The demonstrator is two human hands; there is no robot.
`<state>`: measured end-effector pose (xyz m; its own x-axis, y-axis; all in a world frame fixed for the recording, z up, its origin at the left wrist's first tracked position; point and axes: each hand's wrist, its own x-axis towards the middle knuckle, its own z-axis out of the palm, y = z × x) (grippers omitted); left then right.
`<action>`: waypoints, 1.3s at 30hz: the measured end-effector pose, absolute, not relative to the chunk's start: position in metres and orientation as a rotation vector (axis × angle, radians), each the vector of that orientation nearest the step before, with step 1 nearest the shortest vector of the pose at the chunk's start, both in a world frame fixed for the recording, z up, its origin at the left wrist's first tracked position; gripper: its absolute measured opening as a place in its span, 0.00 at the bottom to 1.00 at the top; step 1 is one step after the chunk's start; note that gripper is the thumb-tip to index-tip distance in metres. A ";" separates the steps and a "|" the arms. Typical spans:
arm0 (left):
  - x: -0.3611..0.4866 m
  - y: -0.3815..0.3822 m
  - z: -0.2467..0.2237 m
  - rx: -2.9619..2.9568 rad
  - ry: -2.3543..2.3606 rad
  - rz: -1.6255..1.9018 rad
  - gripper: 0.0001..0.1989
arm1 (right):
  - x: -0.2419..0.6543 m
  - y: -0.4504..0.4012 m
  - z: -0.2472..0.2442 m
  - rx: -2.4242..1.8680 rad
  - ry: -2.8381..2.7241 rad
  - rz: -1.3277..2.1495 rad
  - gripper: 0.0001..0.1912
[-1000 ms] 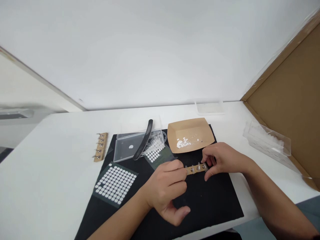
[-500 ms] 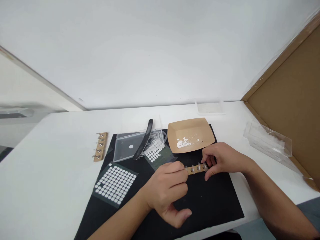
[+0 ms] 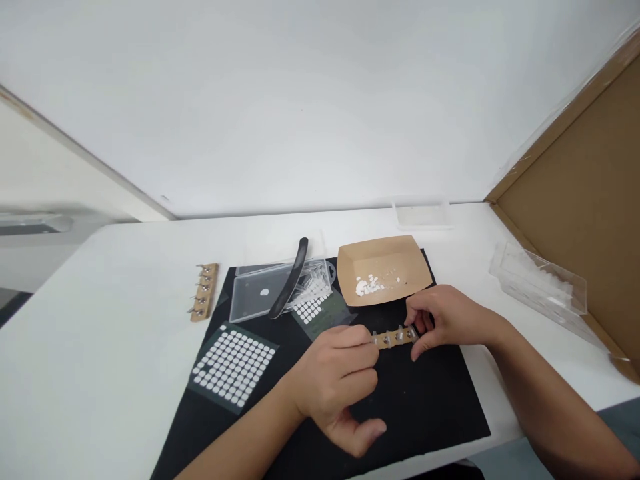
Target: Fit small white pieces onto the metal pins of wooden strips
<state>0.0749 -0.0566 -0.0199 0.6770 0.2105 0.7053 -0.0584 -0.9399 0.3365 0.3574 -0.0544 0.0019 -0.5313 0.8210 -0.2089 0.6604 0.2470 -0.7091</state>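
Note:
A small tan cardboard strip (image 3: 393, 337) lies on the black mat, carrying several metal pieces and clear plastic bits. My left hand (image 3: 345, 380) has its fingers curled over the strip's left end, hiding that end, while the thumb sticks out away from it. My right hand (image 3: 440, 320) has thumb and forefinger around the right end. A second cardboard strip (image 3: 205, 293) with similar metal pieces lies to the left, off the mat. Just beyond my hands is a brown paper tray (image 3: 417, 263) with small white dots inside.
The black mat (image 3: 420, 413) also bears a sheet of white adhesive dots (image 3: 235, 367), a partly used dot sheet (image 3: 327, 317), and a clear plastic case (image 3: 245, 300) with a black-handled tool (image 3: 291, 279) across it. A clear box (image 3: 537, 280) stands right, by a cardboard panel (image 3: 590, 180).
The whole view has shifted very slightly. Both hands keep the same hold at the two ends of the cardboard strip.

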 end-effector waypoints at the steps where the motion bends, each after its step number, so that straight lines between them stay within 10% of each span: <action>1: 0.075 -0.057 -0.020 2.565 0.122 1.131 0.17 | 0.357 -0.054 0.002 -1.395 -2.313 1.156 0.26; 12: 0.074 -0.055 -0.021 2.617 0.115 1.109 0.17 | 0.359 -0.059 0.011 -1.396 -2.329 1.124 0.33; 21: 0.074 -0.053 -0.021 2.637 0.120 1.162 0.19 | 0.362 -0.062 0.015 -1.271 -2.312 1.199 0.08; 39: 0.078 -0.052 -0.023 2.621 0.085 1.175 0.23 | 0.355 -0.063 0.018 -1.350 -2.344 1.230 0.10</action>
